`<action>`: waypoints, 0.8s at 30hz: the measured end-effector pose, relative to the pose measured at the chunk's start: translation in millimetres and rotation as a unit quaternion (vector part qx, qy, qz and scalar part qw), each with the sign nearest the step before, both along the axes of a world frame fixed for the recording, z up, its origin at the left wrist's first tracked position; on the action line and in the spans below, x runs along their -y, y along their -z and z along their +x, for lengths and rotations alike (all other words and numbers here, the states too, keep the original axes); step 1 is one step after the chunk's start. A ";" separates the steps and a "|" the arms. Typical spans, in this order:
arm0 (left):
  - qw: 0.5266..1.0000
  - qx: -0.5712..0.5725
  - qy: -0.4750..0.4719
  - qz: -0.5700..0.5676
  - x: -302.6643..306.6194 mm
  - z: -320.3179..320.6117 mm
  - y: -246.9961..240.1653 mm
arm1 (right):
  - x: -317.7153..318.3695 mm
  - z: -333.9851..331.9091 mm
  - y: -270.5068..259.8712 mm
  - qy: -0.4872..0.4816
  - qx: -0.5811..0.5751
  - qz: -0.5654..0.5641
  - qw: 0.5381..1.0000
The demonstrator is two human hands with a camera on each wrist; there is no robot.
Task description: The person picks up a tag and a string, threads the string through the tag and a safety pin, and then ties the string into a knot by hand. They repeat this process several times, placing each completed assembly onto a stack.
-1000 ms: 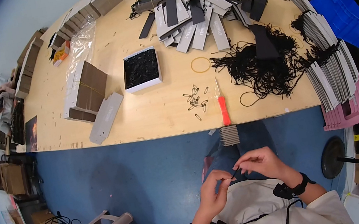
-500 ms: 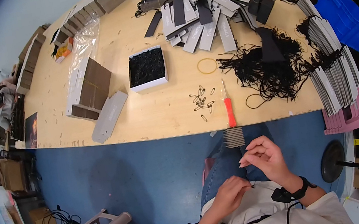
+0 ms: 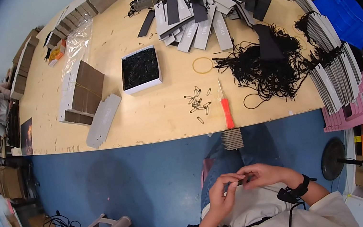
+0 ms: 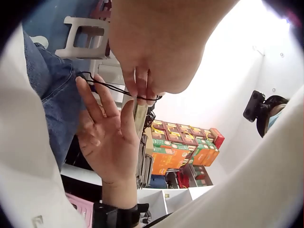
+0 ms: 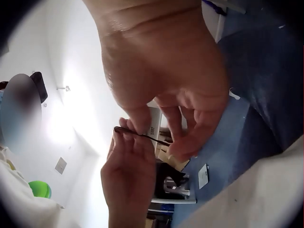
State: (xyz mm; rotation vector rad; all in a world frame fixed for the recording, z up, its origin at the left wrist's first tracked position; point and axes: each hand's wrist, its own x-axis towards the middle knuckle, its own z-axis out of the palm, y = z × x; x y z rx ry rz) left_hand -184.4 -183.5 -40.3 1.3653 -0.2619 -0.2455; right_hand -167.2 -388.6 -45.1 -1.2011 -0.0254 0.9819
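A thin black cord (image 4: 111,87) stretches between the two hands in front of the lap. My left hand (image 3: 221,198) (image 4: 156,52) (image 5: 128,175) pinches one part of it at the fingertips. Facing it, my right hand (image 3: 266,175) (image 4: 111,137) (image 5: 166,66) has the cord's other part at its fingers, some of which are fairly straight. The hands' fingertips nearly meet in the head view. A small stack of grey tags (image 3: 232,139) sits on the lap at the table edge, below a red-handled awl (image 3: 227,112).
The table (image 3: 158,117) bears a white box (image 3: 143,87) of black pieces, safety pins (image 3: 197,102), a rubber band (image 3: 202,65), a black cord pile (image 3: 267,76), scattered tags (image 3: 206,31) and a grey card stack (image 3: 85,89). At the right are a pink basket (image 3: 361,111) and a blue crate (image 3: 346,16).
Half a second ago the hands were apart, the right one higher. The right hand has come down and the left slightly up, so their fingertips are close together again, with cord between them.
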 end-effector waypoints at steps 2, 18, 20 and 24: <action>0.999 -0.014 -0.025 -0.020 -0.1 2.2 -3.2 | 1.3 0.7 9.4 -0.023 0.088 0.003 0.996; 0.986 -0.031 -0.119 -0.112 0.4 25.1 -44.1 | -27.1 32.4 -27.6 0.103 0.157 -0.112 0.976; 0.982 -0.025 -0.155 -0.101 -3.4 28.0 -41.8 | -19.2 33.0 -36.9 0.124 0.130 -0.131 0.975; 0.961 -0.040 -0.256 -0.094 -9.1 34.8 -29.8 | -2.6 30.4 -39.7 0.176 0.188 -0.127 0.958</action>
